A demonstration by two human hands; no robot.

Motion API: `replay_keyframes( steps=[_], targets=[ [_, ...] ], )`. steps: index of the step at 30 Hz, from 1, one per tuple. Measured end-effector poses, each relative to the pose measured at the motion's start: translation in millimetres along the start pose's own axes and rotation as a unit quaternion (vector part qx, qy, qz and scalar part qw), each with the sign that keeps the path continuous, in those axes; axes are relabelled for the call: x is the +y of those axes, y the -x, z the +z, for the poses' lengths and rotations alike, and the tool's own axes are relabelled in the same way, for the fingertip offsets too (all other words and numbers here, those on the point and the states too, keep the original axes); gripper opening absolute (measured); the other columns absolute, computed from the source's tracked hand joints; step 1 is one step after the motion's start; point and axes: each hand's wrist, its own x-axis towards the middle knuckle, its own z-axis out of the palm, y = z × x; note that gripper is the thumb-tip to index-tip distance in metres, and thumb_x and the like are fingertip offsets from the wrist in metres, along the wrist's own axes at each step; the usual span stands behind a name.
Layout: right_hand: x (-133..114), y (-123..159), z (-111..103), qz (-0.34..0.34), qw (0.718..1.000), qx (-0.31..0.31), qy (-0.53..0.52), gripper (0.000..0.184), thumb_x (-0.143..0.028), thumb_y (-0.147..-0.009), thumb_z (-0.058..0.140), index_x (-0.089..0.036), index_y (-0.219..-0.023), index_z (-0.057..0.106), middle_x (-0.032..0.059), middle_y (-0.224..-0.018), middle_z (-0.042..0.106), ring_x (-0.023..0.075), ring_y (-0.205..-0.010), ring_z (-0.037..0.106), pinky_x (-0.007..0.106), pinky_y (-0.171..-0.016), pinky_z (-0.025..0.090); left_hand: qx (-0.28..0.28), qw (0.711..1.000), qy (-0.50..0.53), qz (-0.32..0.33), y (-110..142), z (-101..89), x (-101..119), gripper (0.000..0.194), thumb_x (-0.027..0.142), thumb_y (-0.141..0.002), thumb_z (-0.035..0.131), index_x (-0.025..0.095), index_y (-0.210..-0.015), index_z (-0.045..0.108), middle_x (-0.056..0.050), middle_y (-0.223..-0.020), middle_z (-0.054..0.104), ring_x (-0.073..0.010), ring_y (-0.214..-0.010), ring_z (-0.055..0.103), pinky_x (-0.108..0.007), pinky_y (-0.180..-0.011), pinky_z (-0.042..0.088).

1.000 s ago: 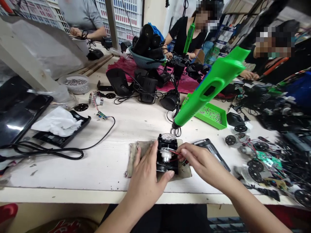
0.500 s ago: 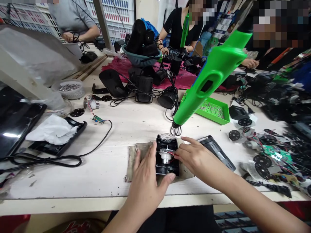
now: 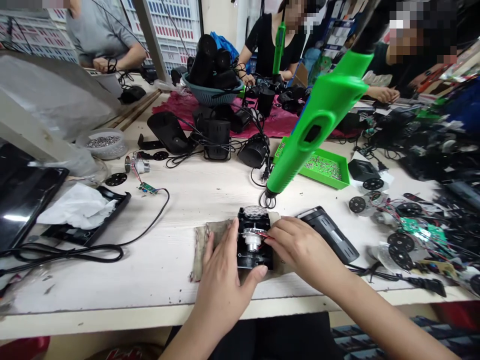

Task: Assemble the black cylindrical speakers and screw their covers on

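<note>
A small black housing (image 3: 254,239) with a silver motor and red wires lies on a worn cloth pad (image 3: 204,240) near the table's front edge. My left hand (image 3: 221,272) cups its left side, thumb against the bottom corner. My right hand (image 3: 300,247) presses on its right side, fingers curled at the red wires. A green power screwdriver (image 3: 315,125) hangs just above the housing, tip pointing down.
A black cover (image 3: 326,232) lies right of my hand. A green tray of screws (image 3: 326,170), black discs and circuit boards (image 3: 412,235) fill the right. Black speakers and a basket (image 3: 212,92) stand behind. A cable (image 3: 75,250), tissue and a screw bowl (image 3: 101,142) lie left. Several co-workers sit across.
My right hand has drawn its fingers in from a reach to a curl at the wires. The view has shifted slightly; my left hand stays on the housing.
</note>
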Motion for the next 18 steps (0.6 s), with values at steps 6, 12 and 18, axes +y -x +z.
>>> replay_keyframes(
  steps=[6,12,18],
  targets=[
    [4,41,-5,0.121,0.982,0.137,-0.042,0.026,-0.026,-0.095,0.049,-0.018,-0.12,0.051,0.0103,-0.107,0.063,0.0213,-0.1,0.06,0.034,-0.085,0.05,-0.011,1.0,-0.002,-0.008,0,-3.0,-1,0.078,0.041,-0.091,0.049,0.022,-0.151,0.003,-0.012,-0.147,0.045,-0.0263,-0.138,0.036,-0.055,-0.119,0.01],
    [-3,58,12,0.151,0.985,0.067,-0.051,0.023,-0.021,-0.094,0.046,-0.018,-0.117,0.05,0.0112,-0.11,0.06,0.0229,-0.1,0.061,0.037,-0.084,0.053,-0.004,1.0,-0.012,-0.005,-2,-3.1,1,0.078,0.039,-0.09,0.049,0.021,-0.151,0.004,-0.013,-0.145,0.048,-0.0282,-0.137,0.039,-0.06,-0.118,0.012],
    [11,37,5,0.114,0.993,-0.016,0.022,0.049,-0.001,-0.086,0.039,-0.021,-0.129,0.052,0.011,-0.108,0.058,0.0218,-0.093,0.06,0.037,-0.078,0.053,-0.001,1.0,-0.024,-0.006,-2,-2.4,-1,0.079,0.04,-0.089,0.052,0.021,-0.151,0.007,-0.014,-0.144,0.048,-0.0317,-0.137,0.037,-0.063,-0.113,0.021]
  ],
)
